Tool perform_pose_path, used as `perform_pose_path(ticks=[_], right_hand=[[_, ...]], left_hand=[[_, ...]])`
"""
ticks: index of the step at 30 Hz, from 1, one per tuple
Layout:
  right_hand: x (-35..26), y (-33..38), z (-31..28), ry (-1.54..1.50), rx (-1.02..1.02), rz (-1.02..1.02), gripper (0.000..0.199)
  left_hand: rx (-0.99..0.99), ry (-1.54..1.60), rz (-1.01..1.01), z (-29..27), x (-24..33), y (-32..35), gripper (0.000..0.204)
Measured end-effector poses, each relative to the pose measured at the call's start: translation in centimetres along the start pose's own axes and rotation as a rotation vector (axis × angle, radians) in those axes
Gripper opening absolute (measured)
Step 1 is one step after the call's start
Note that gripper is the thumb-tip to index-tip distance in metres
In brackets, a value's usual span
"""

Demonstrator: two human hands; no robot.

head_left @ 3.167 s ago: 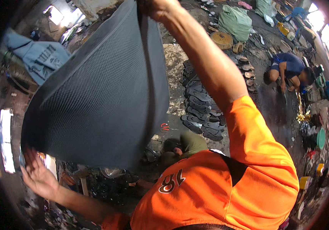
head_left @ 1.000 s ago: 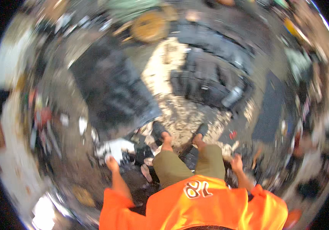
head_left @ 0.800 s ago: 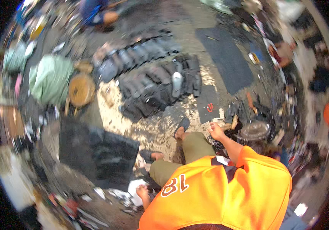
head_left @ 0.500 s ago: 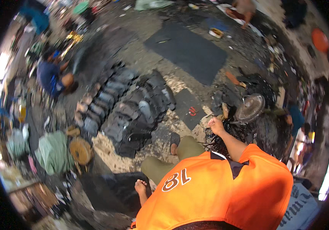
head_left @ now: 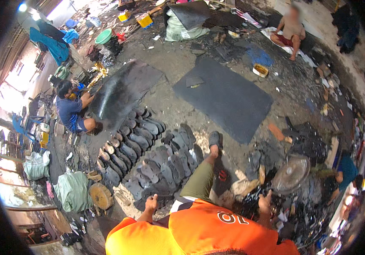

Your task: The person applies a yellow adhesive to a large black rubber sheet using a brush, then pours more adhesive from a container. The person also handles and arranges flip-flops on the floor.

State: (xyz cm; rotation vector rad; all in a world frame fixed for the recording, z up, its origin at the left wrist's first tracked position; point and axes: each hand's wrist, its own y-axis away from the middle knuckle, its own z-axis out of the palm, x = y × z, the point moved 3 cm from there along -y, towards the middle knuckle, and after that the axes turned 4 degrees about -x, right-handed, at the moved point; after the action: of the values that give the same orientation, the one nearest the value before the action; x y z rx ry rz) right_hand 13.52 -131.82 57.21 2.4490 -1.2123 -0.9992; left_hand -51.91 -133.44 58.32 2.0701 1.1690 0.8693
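My left hand [head_left: 151, 203] hangs by my hip with loose fingers and nothing in it, just above rows of black rubber sandal soles [head_left: 148, 157] laid on the ground. My right hand [head_left: 264, 200] is out to my right, empty, fingers apart, over a heap of dark rubber scraps beside a round fan [head_left: 292, 174]. My leg in olive trousers steps forward, the foot in a dark sandal [head_left: 214, 139]. A large dark rubber mat [head_left: 222, 97] lies flat ahead of me.
A squatting person in blue [head_left: 74, 111] handles another dark sheet [head_left: 123, 90] at the left. A person sits at the far right [head_left: 291, 29]; another in teal [head_left: 345, 173] crouches near the fan. Sacks [head_left: 74, 190] and a wooden disc [head_left: 100, 195] lie at lower left.
The grey mat I held overhead 3.2 s ago is out of my hands. My view has swung round over the yard, and both hands now hang low at my sides.
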Motion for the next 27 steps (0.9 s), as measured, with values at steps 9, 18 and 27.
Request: perform_pose_path(ticks=[9, 18, 27], right_hand=[[-21.8, -21.7, 9.9, -0.582, -0.357, -0.061, 0.073], [-27.3, -40.6, 2.1, -0.419, -0.155, 0.269, 0.062], [-38.7, -86.4, 7.3, -0.476, -0.110, 0.184, 0.070]], left_hand=[[-0.518, -0.024, 0.123, 8.9, 18.2, -17.2, 0.076], [-0.465, 0.585, 0.432, 9.8, 76.9, -21.9, 0.044], [-0.543, 0.127, 0.668, 34.4, 120.2, -42.5, 0.055]])
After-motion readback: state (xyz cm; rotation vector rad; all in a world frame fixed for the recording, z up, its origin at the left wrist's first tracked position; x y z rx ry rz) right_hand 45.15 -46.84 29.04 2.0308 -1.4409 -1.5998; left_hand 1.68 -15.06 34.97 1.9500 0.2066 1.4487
